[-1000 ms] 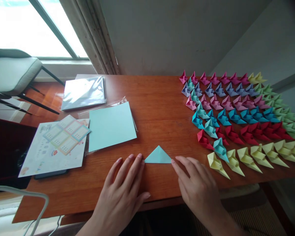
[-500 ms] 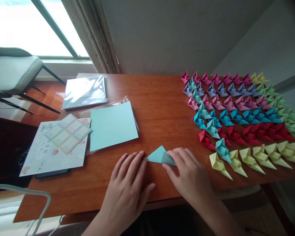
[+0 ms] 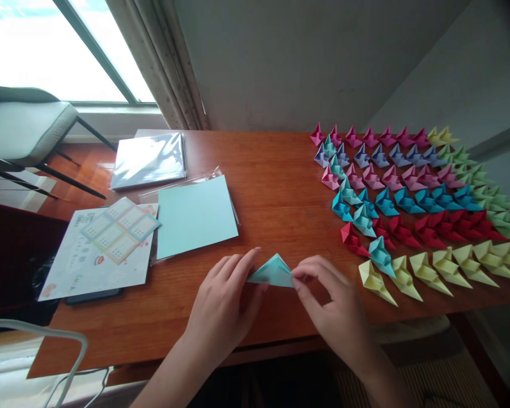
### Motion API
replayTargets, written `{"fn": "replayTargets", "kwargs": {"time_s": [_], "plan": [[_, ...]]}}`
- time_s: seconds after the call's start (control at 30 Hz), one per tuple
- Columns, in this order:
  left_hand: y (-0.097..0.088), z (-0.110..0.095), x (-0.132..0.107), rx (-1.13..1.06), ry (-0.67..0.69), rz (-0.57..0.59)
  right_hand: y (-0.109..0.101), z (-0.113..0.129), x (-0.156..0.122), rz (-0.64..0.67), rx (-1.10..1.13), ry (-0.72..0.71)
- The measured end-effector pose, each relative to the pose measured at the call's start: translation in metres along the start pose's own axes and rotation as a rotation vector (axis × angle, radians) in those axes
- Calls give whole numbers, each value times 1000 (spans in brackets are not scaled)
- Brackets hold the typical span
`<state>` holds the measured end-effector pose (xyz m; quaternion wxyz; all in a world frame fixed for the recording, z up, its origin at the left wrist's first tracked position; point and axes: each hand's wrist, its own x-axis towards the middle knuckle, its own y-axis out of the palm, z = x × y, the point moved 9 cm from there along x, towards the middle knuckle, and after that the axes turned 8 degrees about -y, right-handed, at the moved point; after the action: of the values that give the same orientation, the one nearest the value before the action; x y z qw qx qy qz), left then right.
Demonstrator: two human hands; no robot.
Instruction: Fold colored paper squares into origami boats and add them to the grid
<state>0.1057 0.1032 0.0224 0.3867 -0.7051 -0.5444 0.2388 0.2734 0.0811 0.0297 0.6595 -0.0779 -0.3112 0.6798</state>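
A small light-teal folded paper (image 3: 274, 271), triangular with its peak pointing away from me, is between my hands near the table's front edge. My left hand (image 3: 223, 303) grips its left corner between thumb and fingers. At the right corner, the thumb and index finger of my right hand (image 3: 329, 294) pinch the paper. Some of the left corner is hidden behind my left fingers. Farther left lies a stack of light-teal paper sheets (image 3: 198, 218) on a clear plastic sleeve. Rows of folded paper boats (image 3: 427, 229) in several colours stand to the right.
On the wooden table (image 3: 276, 187), a plastic-wrapped pack (image 3: 148, 161) lies at the back left. A printed sheet (image 3: 68, 258) with a label card (image 3: 121, 229) on top partly covers a dark phone-like object (image 3: 94, 297). A white tube (image 3: 79, 345) curves at the lower left.
My left hand has gone from lying flat beside the paper to gripping its left corner. My right hand now pinches the right corner, and the paper looks slightly lifted and turned.
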Motion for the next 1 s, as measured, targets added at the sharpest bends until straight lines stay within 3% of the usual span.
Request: {"fn": "replayTargets", "kwargs": {"time_s": [0.13,0.2,0.27,0.4,0.5,0.6,0.73,0.87,1.0], "plan": [[5,2,5,-298,-113,193,-11,5,2,-31,87,-9],[5,4,6,-490,-167,225,-12,9,2,-14,104,-29],[7,9,6,-697,-251,207,-12,12,2,-19,99,-45],[14,21,3,-1053,-464,112,-18,3,-5,-188,146,27],[17,22,0,-1135,-559,58,-7,-3,-11,-150,230,81],[17,16,0,-1111,-552,50,4,-6,-16,-84,228,110],[20,7,-2,-977,-433,88,2,-12,-17,-117,174,174],[6,-2,-2,-642,-223,11,-3,-6,-7,-107,63,135],[2,-21,-1,-302,-25,63,-5,4,-1,-89,-62,55]]}}
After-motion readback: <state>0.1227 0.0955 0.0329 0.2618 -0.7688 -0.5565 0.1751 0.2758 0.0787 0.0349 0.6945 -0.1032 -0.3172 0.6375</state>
